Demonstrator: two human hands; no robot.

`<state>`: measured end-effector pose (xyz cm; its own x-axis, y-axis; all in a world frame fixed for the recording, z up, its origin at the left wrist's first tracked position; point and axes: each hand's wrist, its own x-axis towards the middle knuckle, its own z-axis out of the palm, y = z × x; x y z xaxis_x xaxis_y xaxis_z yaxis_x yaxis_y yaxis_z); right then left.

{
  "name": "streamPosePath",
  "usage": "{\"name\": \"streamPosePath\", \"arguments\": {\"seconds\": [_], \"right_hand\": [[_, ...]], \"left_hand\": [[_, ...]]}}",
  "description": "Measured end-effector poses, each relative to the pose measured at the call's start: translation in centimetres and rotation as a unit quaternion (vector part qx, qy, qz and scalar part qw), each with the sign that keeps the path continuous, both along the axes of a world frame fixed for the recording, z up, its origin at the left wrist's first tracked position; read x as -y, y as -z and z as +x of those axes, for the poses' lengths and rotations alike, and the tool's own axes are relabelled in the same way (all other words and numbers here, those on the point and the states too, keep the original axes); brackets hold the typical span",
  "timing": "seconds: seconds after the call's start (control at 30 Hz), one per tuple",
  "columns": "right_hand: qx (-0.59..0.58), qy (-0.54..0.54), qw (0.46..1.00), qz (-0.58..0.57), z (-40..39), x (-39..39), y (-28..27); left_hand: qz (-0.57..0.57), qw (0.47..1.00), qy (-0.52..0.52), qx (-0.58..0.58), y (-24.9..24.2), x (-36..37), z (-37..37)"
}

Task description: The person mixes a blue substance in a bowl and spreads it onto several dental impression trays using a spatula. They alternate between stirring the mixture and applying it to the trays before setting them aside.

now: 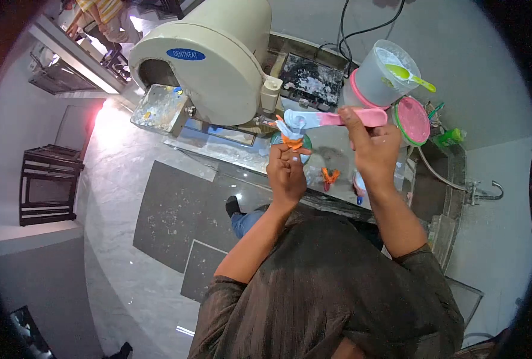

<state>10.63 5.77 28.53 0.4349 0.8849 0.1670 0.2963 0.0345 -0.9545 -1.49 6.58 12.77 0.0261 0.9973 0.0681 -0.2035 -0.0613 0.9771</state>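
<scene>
My right hand (376, 146) grips a pink spatula (361, 117) by its handle, with its wide end smeared in pale blue-white paste. That end is held close to an orange dental impression (292, 142), which my left hand (287, 173) holds with the fingers closed around its lower side. Pale paste lies on the upper part of the impression. Behind my left hand, a green bowl (307, 142) shows in part. Another orange impression (330, 175) rests on the counter between my hands.
A cream DENTNEAT machine (218, 72) stands behind, with a metal box (160, 109) on its left. A tub of white powder (385, 72) holds a green scoop (411, 76). At right are a pink lid (412, 121) and a tap (481, 191). Another person (107, 21) is at upper left.
</scene>
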Motion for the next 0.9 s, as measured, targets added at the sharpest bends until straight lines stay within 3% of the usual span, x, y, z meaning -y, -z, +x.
{"name": "streamPosePath", "arguments": {"seconds": [0.13,0.3,0.4,0.6,0.9], "right_hand": [[0.008,-0.023,0.997,0.077,-0.9,-0.1,1.6],[0.118,-0.018,0.988,0.102,-1.7,0.4,1.8],[0.193,-0.045,0.963,0.184,-1.7,0.3,2.0],[0.293,-0.061,0.927,0.225,-2.3,0.1,1.6],[0.293,-0.060,0.926,0.231,-3.0,-0.8,1.5]], "left_hand": [[0.013,0.998,-0.019,0.062,-0.9,0.1,1.4],[0.013,0.999,-0.016,-0.044,-3.3,0.0,0.8],[0.055,0.997,-0.035,-0.051,-3.0,-0.2,1.0],[0.046,0.999,-0.020,0.003,-2.1,-0.7,1.1],[0.036,0.999,-0.019,-0.006,-2.9,-0.9,0.5]]}}
